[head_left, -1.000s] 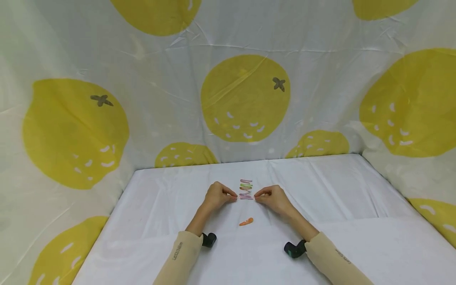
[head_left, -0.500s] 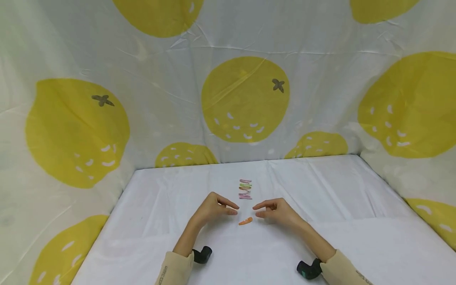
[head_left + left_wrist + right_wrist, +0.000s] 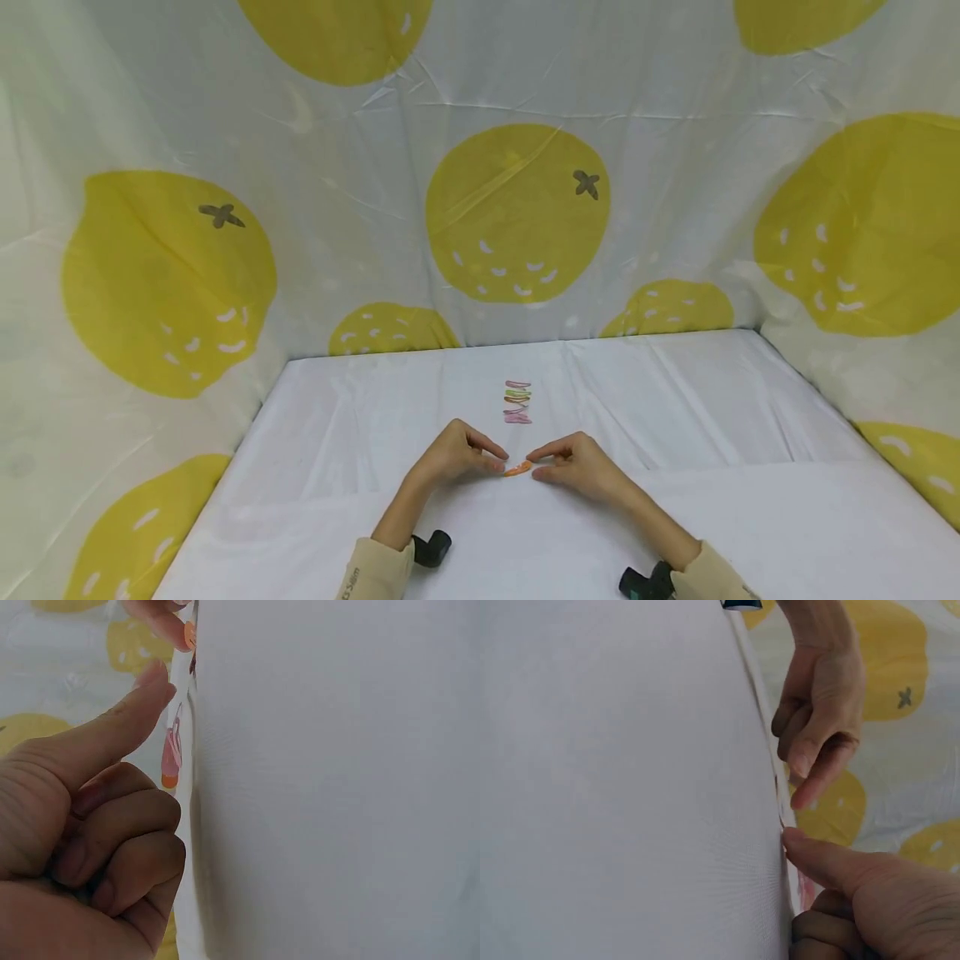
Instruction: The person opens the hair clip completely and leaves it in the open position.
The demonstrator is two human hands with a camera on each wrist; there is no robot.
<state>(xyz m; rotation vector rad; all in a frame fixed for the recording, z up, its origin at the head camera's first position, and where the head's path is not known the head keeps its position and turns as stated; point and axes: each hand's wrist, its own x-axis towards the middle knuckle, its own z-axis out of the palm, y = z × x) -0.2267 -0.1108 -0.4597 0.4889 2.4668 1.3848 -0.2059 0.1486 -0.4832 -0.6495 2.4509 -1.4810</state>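
Observation:
An orange snap hair clip [image 3: 517, 469] lies on the white table, slightly slanted, between the two hands. The thumb and index finger of my right hand [image 3: 581, 468] pinch its right end. My left hand [image 3: 450, 454] is at the clip's left end, thumb and index finger held out with a small gap between them. In the left wrist view, the left hand [image 3: 97, 802] has its other fingers curled, and its fingertips stay apart from the orange clip [image 3: 190, 636]. Farther back, a column of several snap hair clips [image 3: 517, 402] in pink, green, orange and purple lies on the cloth.
A white cloth [image 3: 675, 400] with creases covers the table. Behind and at both sides hangs a pale curtain [image 3: 360, 208] printed with yellow lemons. Black wrist cameras [image 3: 432, 548] sit by the beige sleeves [image 3: 375, 571].
Both hands have left the nearest pink clip in the column and drawn back toward the person, to the orange clip. The right fingers have closed on its end. The column stays in place.

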